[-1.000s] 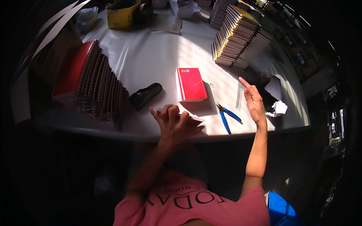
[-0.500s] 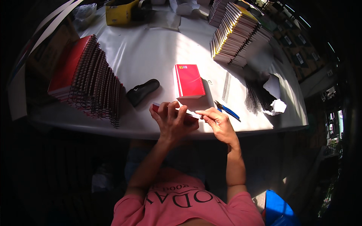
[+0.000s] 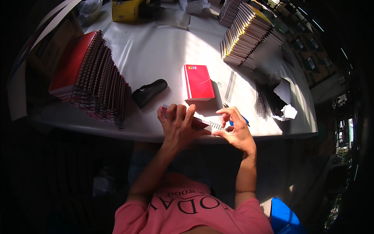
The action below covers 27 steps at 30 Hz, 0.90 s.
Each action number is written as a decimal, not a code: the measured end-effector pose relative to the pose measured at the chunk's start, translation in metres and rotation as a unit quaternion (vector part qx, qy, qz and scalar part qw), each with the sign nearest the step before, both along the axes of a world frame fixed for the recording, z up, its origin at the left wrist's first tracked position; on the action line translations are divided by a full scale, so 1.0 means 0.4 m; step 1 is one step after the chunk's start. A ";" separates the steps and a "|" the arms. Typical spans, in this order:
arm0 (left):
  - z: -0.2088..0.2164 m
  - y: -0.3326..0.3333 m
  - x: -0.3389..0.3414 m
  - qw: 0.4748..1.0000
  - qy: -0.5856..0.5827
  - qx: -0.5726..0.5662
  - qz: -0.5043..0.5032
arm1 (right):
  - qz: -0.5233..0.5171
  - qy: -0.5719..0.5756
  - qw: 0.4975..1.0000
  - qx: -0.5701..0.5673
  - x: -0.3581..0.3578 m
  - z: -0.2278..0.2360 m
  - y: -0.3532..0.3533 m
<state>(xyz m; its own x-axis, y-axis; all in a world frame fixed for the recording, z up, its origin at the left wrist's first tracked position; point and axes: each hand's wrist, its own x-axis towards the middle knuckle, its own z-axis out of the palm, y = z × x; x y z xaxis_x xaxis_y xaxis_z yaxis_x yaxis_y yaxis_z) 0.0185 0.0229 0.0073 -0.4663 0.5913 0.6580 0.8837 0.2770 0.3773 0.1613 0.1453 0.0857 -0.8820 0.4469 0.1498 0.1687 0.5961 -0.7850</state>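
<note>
My left hand [image 3: 178,124] grips a small red-covered notebook [image 3: 200,123] at the table's near edge, fingers over its top. A wire spiral coil [image 3: 215,125] sticks out from the notebook's right end. My right hand [image 3: 236,130] is around the coil's outer end, thumb and index finger spread apart; whether another finger touches the wire I cannot tell. Partly hidden behind this hand are blue-handled pliers [image 3: 246,120]. Ahead lies a stack of red-covered books [image 3: 199,84] with punched holes along one edge. A loose spiral coil [image 3: 230,86] rests to its right.
A tall stack of red spiral notebooks [image 3: 74,66] stands at left, beside a long black object [image 3: 150,92]. Yellow-edged spiral notebooks [image 3: 245,35] are piled at far right. Nearer are a heap of dark coils [image 3: 265,103] and crumpled white paper [image 3: 288,112]. A yellow container [image 3: 125,11] stands at the back.
My right hand has moved slightly right and its pinching fingers have spread. More of the coil shows beside the notebook. My left hand keeps its grip.
</note>
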 end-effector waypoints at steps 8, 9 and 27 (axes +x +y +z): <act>-0.009 -0.013 -0.018 0.999 0.027 0.021 -0.018 | 0.079 -0.146 0.907 -0.387 -0.022 -0.010 0.022; -0.004 -0.021 -0.023 0.999 0.023 0.029 -0.024 | 0.062 -0.152 0.907 -0.387 -0.042 0.001 0.029; -0.018 -0.131 -0.080 0.997 -0.027 0.042 -0.066 | 0.266 0.204 0.852 -0.401 -0.312 -0.030 0.033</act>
